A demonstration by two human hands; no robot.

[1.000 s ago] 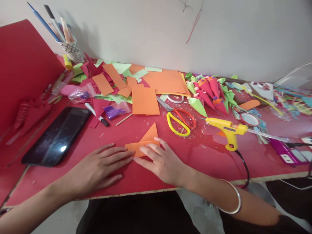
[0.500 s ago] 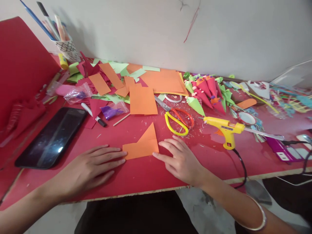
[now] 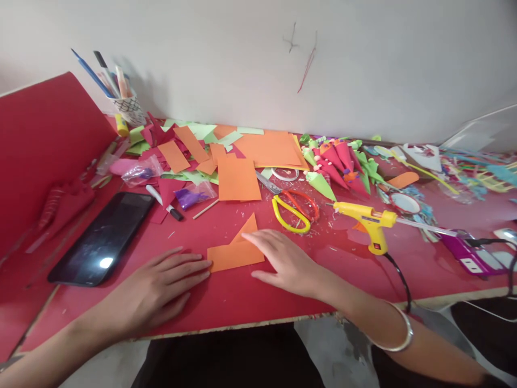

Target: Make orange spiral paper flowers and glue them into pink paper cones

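A folded piece of orange paper [image 3: 230, 257] lies on the red table before me, with a pointed flap rising at its upper right. My left hand [image 3: 161, 285] rests flat at its left edge, fingers stretched out and fingertips touching the paper. Over the right part of the paper is my right hand [image 3: 283, 261], its fingers extended and thumb apart, covering part of the flap. Whether those fingers press on the paper I cannot tell. Scissors [image 3: 291, 207] with one yellow and one red handle lie just beyond my right hand.
A yellow glue gun [image 3: 369, 221] with its cord lies to the right, and a black phone [image 3: 103, 237] to the left. Behind are orange sheets [image 3: 240, 180], paper scraps, a black-capped marker [image 3: 165, 202], small paper cones [image 3: 339, 161] and a pen cup [image 3: 129, 108].
My right hand has moved from the paper's lower right corner up and left over its flap. My left hand stays at the left edge. The camera view has shifted slightly.
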